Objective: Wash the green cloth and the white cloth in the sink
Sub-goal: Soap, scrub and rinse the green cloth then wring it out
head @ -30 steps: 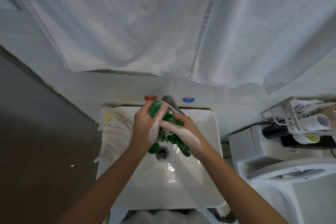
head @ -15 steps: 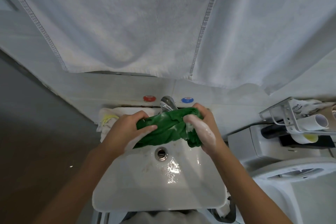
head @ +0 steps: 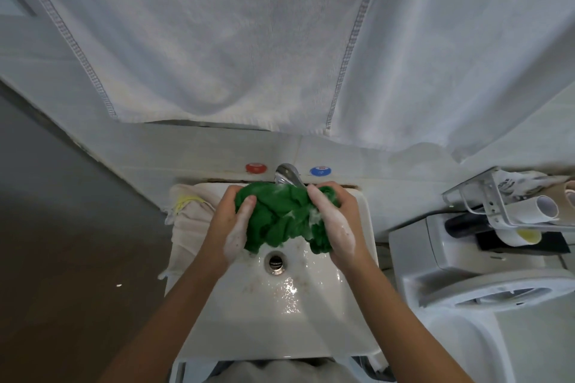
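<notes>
The white sink [head: 311,329] holds a wet basin with beads of water near its drain [head: 275,262], which sits just below the bunched green cloth [head: 280,218]. The green cloth hangs above the far half of the basin, under the chrome faucet [head: 287,176], and streaks of white suds show on its folds. The left hand [head: 231,224] grips the cloth's left side, thumb laid across the front and fingers wrapped behind. The right hand [head: 337,221] clenches the cloth's right side in the same way, and both hands are coated with soap foam. The white cloth [head: 189,227] lies draped over the sink's left rim, partly hanging outside it, with a yellow mark near its far end; neither hand touches it.

On the wall behind the faucet sit 2 tap knobs, the red knob [head: 256,168] on the left and the blue knob [head: 320,171] on the right. A large white towel [head: 249,40] hangs above, and its lower hem ends just above the knobs, leaving a narrow strip of wall between towel and sink. To the right, a wire rack [head: 485,199] holds rolled white tubes, set above a white toilet tank [head: 435,246]; the tank stands just beside the sink's right edge. To the left of the sink the dark floor [head: 62,258] lies open. The near half of the basin, between the forearms, is bare wet porcelain.
</notes>
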